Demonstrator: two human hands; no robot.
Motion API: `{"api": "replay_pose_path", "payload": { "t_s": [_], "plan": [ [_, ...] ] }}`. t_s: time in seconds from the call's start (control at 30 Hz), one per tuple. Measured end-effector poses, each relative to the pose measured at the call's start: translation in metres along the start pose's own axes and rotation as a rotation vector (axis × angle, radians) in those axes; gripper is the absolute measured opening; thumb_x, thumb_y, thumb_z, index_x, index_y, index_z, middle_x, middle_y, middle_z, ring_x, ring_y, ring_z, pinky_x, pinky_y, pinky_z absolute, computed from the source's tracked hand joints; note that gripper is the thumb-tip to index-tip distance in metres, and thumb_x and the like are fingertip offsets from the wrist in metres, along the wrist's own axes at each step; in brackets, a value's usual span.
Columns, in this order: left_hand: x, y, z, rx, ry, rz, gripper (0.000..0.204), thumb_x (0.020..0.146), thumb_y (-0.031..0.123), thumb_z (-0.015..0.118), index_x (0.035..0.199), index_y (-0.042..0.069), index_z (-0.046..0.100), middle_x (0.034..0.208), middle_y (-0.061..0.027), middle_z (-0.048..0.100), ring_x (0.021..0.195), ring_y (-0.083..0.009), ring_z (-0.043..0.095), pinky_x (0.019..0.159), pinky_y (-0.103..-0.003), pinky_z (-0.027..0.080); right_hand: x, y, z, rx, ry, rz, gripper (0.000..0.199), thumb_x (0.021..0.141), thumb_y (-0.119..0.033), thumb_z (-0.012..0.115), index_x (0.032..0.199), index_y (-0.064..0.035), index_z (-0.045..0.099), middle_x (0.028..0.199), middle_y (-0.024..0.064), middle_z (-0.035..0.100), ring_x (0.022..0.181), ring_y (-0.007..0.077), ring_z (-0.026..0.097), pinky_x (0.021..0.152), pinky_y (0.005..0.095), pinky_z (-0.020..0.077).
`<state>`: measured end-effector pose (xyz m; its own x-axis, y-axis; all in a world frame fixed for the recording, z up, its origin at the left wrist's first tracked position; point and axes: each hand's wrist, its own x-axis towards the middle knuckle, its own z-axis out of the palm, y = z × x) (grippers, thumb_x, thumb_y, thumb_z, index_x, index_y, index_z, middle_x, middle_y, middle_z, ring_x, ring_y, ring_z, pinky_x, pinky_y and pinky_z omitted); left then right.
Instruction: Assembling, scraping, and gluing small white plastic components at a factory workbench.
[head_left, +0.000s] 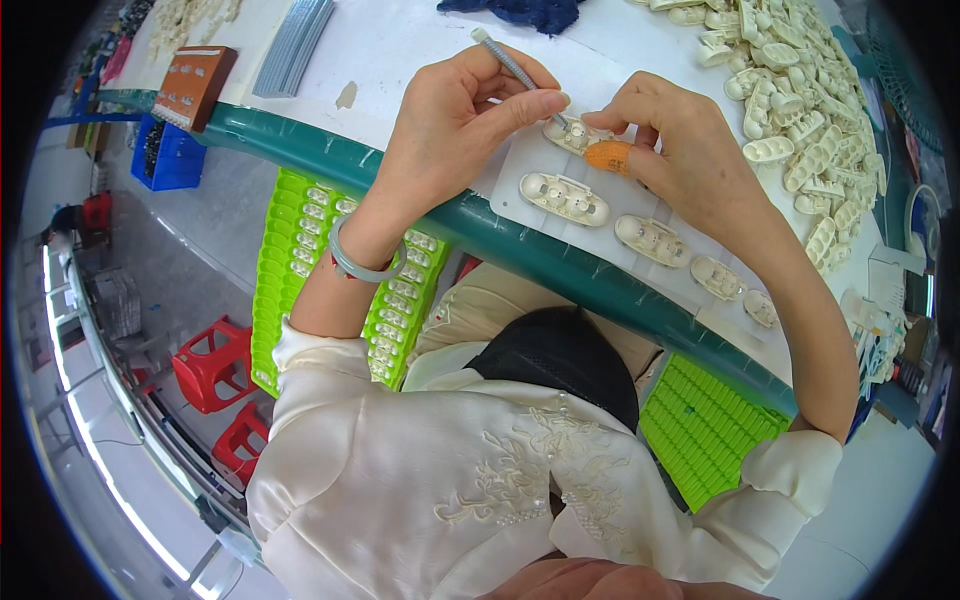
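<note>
My left hand [450, 125] is closed round a thin grey ribbed pen-like tool [508, 60]. The tool's lower end reaches down to a small cream oval case part [570, 134]. Closed at that part's right end is my right hand [690, 150], with an orange finger cot [607, 155] on one finger. The fingers partly hide the part. It lies at the far end of a white flat plate [515, 180]. Nearer me, a row of similar cases holds an oval case [563, 198], another case [652, 240] and smaller-looking ones toward the right.
A heap of cream case parts [800, 130] covers the table's right side. Dark blue cloth [530, 12], grey strips [293, 48] and a brown block [195, 88] lie farther off. Green trays [275, 270] sit below the table's green padded edge [300, 145]. Red stools [212, 365] stand at left.
</note>
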<state>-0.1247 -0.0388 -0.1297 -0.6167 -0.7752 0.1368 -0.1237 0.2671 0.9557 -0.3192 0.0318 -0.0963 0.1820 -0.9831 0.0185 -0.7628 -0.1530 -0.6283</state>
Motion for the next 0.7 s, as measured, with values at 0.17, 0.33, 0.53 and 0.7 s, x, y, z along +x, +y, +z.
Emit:
{"api": "replay_pose_path", "payload": {
  "t_s": [0.17,0.33,0.53,0.7],
  "plan": [
    [0.003,0.005,0.003,-0.132,-0.023,0.022,0.015,0.084,0.007,0.063,0.095,-0.002,0.060,0.084,-0.0089,0.066,0.078,-0.0108,0.063,0.072,-0.021,0.052,0.001,-0.003,-0.001,0.020,-0.003,0.001,0.017,0.073,-0.008,0.068,0.088,-0.0010,0.067,0.080,0.0122,0.060,0.069,0.0233,0.060,0.064,0.0321,0.0484],
    [0.009,0.005,0.004,-0.025,0.004,0.126,0.014,0.083,0.006,0.064,0.093,-0.003,0.061,0.084,-0.0081,0.066,0.077,-0.0103,0.063,0.070,-0.021,0.052,0.000,-0.001,-0.001,0.025,-0.003,0.006,0.017,0.073,-0.009,0.068,0.088,-0.0011,0.067,0.080,0.0110,0.060,0.067,0.0217,0.059,0.062,0.0310,0.0483],
    [0.006,0.007,0.004,0.129,-0.054,0.066,0.013,0.081,0.007,0.066,0.089,-0.002,0.062,0.083,-0.0052,0.064,0.075,-0.0091,0.061,0.068,-0.020,0.051,0.001,-0.004,-0.003,-0.006,-0.019,0.057,0.020,0.072,-0.011,0.070,0.090,-0.0027,0.068,0.083,0.0110,0.061,0.064,0.0205,0.057,0.061,0.0305,0.0475],
    [0.007,0.012,0.007,0.157,-0.069,0.126,0.010,0.079,0.003,0.066,0.087,0.000,0.062,0.082,-0.0038,0.063,0.077,-0.0089,0.062,0.068,-0.020,0.053,0.000,0.005,0.001,0.064,0.002,0.084,0.021,0.074,-0.010,0.068,0.093,-0.0033,0.069,0.076,0.0077,0.061,0.058,0.0130,0.054,0.054,0.0262,0.0450]
  ]
}}
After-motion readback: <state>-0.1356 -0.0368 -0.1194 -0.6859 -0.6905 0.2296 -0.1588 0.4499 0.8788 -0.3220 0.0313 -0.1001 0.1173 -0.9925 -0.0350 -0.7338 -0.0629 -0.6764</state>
